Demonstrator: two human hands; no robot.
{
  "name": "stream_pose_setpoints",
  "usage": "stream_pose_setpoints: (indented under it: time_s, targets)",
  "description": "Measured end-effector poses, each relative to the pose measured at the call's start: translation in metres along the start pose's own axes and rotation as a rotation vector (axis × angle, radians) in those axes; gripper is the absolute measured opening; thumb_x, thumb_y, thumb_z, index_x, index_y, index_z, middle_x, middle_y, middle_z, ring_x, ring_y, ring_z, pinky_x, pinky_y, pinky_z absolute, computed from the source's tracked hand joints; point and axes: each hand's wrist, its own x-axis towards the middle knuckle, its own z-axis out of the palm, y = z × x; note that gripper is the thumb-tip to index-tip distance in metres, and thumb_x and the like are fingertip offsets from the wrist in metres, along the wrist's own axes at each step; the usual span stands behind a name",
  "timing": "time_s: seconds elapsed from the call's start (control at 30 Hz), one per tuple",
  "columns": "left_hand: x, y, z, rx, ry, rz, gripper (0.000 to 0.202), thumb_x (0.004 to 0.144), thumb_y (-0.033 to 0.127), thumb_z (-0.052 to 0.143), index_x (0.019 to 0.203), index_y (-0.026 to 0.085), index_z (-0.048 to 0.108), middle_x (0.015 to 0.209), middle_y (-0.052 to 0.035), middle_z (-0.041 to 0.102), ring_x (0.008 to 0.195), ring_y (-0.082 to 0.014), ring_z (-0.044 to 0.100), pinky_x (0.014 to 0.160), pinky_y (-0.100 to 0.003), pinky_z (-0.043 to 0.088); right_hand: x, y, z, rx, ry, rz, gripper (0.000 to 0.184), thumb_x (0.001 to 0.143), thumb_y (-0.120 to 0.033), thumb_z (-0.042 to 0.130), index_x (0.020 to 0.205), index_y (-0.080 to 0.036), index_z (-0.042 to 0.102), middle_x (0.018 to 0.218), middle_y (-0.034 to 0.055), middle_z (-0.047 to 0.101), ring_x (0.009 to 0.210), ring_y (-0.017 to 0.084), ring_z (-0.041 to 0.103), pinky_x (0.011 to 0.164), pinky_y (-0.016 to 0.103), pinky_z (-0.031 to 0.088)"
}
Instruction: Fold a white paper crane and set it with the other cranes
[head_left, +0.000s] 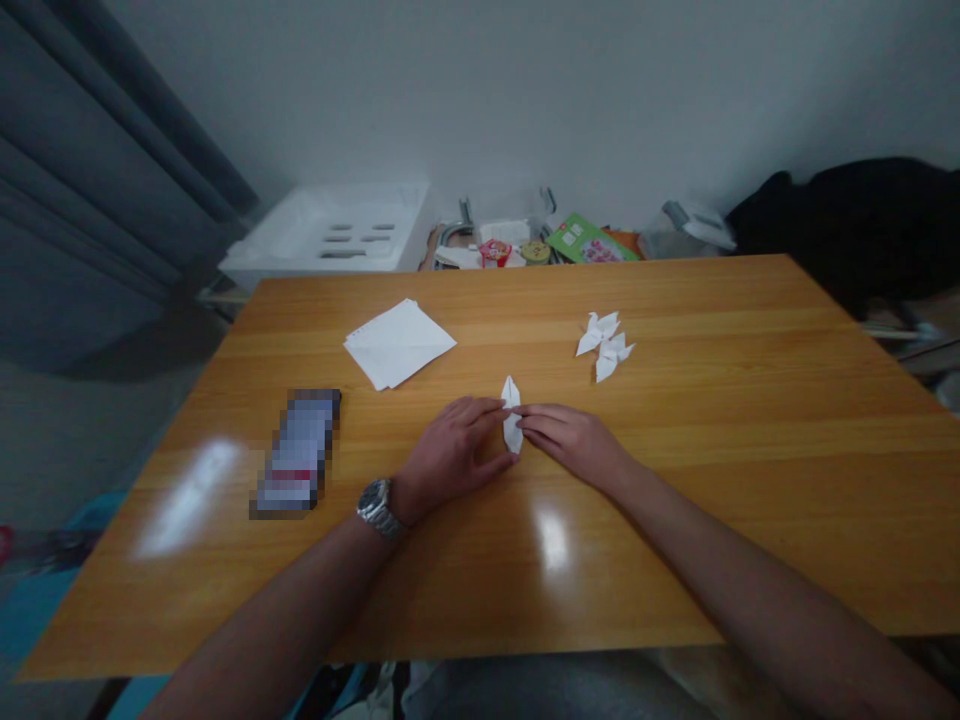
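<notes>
A narrow folded piece of white paper (513, 432), pointed at its top end, lies upright in the view near the middle of the wooden table. My left hand (456, 445) holds it from the left, fingers at its upper part and thumb at its lower end. From the other side, the closed fingertips of my right hand (571, 440) press on its right edge. Two small folded white paper birds (600, 330) sit close together farther back on the right. Behind my left hand lies a stack of white paper sheets (401, 343).
A phone (298, 450), blurred out, lies on the table (712, 400) at the left. Beyond the back edge stand a white plastic rack (360, 225), a green packet (589, 240) and assorted small items. Dark cloth (840, 225) is heaped at the right.
</notes>
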Motion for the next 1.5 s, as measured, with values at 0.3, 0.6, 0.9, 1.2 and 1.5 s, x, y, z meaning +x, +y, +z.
stream_pose_setpoints:
  time_s: [0.3,0.6,0.9,1.2,1.5]
  targets:
    - [0.004,-0.004,0.006,0.066,0.032,0.015,0.045,0.096,0.036,0.062,0.138,0.021,0.058,0.134,-0.0107,0.063,0.12,-0.026,0.059,0.107,-0.045,0.046,0.005,-0.002,0.0,0.094,0.089,0.101,0.02,0.103,-0.027,0.051,0.107,-0.023,0.071,0.116,0.008,0.074,0.108,0.021,0.069,0.095,0.038,0.056]
    - [0.012,-0.006,0.016,0.105,0.077,-0.045,0.023,0.099,0.03,0.058,0.117,0.021,0.068,0.122,-0.0074,0.071,0.111,-0.0237,0.065,0.098,-0.039,0.051,0.009,-0.008,-0.001,0.241,0.164,0.188,0.017,0.099,-0.03,0.058,0.102,-0.024,0.073,0.108,0.0065,0.076,0.101,0.021,0.071,0.092,0.037,0.056]
    - [0.016,-0.01,0.015,0.135,0.053,-0.04,0.025,0.102,0.034,0.053,0.11,0.021,0.072,0.11,-0.007,0.074,0.101,-0.0226,0.068,0.089,-0.036,0.052,0.007,-0.003,0.002,0.095,0.12,0.089,0.019,0.098,-0.028,0.058,0.109,-0.024,0.073,0.116,0.0095,0.074,0.109,0.023,0.069,0.096,0.042,0.055]
    - [0.02,-0.011,0.013,0.112,0.05,0.002,0.02,0.1,0.035,0.058,0.103,0.02,0.071,0.107,-0.006,0.072,0.097,-0.0223,0.066,0.088,-0.036,0.05,0.012,-0.002,0.002,0.154,0.163,0.154,0.015,0.098,-0.026,0.058,0.098,-0.021,0.072,0.104,0.008,0.075,0.098,0.021,0.069,0.09,0.038,0.054]
    - [0.023,-0.014,0.018,0.006,0.095,-0.037,0.017,0.101,0.03,0.056,0.101,0.018,0.068,0.104,-0.0068,0.069,0.097,-0.0215,0.064,0.088,-0.035,0.052,0.013,-0.002,-0.002,0.145,0.107,0.122,0.016,0.098,-0.032,0.059,0.101,-0.021,0.07,0.105,0.0087,0.071,0.101,0.022,0.066,0.091,0.037,0.053]
